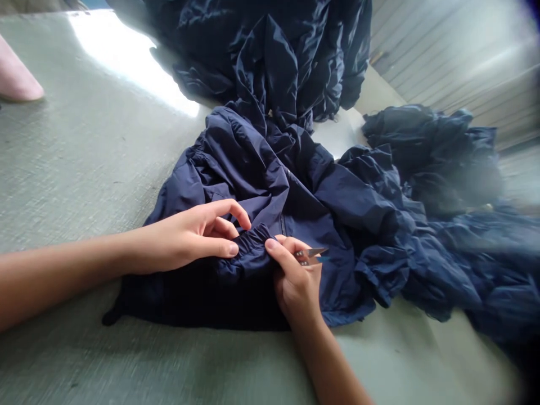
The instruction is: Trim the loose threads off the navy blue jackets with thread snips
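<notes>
Navy fabric gathers into a ruched cuff (252,243) near the centre of the frame, part of a jacket (337,211) lying crumpled across the middle. My right hand (297,267) has the cuff's right end pinched between thumb and finger, with small metal snips (313,253) also in its grip, blades pointing right. My left hand (198,233) rests at the cuff's left, index finger arched; I cannot tell whether its grip is closed on cloth. Beneath lies a pale green surface (84,169). More dark garments (278,50) heap at the top centre, and others (434,152) along the right.
</notes>
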`<state>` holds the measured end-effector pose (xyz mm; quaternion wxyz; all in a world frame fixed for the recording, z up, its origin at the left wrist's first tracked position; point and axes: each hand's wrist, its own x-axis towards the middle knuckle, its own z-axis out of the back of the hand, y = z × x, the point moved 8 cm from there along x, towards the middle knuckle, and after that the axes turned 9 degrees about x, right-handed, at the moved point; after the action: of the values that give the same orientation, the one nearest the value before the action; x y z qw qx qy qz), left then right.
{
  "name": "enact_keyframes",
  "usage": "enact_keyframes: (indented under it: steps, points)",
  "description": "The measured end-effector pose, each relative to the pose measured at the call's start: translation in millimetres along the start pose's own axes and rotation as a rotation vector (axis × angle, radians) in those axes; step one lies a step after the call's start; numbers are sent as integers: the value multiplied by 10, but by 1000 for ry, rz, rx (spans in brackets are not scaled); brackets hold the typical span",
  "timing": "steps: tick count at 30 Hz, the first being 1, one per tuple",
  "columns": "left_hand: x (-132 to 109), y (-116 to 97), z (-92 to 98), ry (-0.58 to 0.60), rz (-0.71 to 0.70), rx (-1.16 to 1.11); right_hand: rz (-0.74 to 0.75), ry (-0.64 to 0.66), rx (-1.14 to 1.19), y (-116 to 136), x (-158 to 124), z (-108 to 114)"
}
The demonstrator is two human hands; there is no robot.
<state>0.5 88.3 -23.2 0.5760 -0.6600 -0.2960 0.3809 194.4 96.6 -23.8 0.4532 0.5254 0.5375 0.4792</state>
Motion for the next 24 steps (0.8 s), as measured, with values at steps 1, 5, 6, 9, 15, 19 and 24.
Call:
enact_keyframes:
  steps: [1, 5, 6, 9, 15, 19, 24]
  points:
    - [1, -5, 11, -27, -5, 21, 41, 13, -65, 63, 0, -9]
    - [-16, -73, 24, -146, -76, 146, 405, 65, -418, 496, -104, -125]
    - [-19, -73, 23, -165, -78, 146, 474, 93, -468, 568, -146, -177]
    - [-9, -32, 11, -163, -60, 69, 454, 259, -517, 540, -197, -358]
    - [6, 52, 80, -199, 20, -7, 232, 485, -372, 261, -136, -518]
    - [-18, -8, 37, -194, -8, -7, 177, 357, -287, 202, -83, -341]
    - [-51, -1, -39, -148, -23, -14, 13, 193, -26, 8, -60, -109]
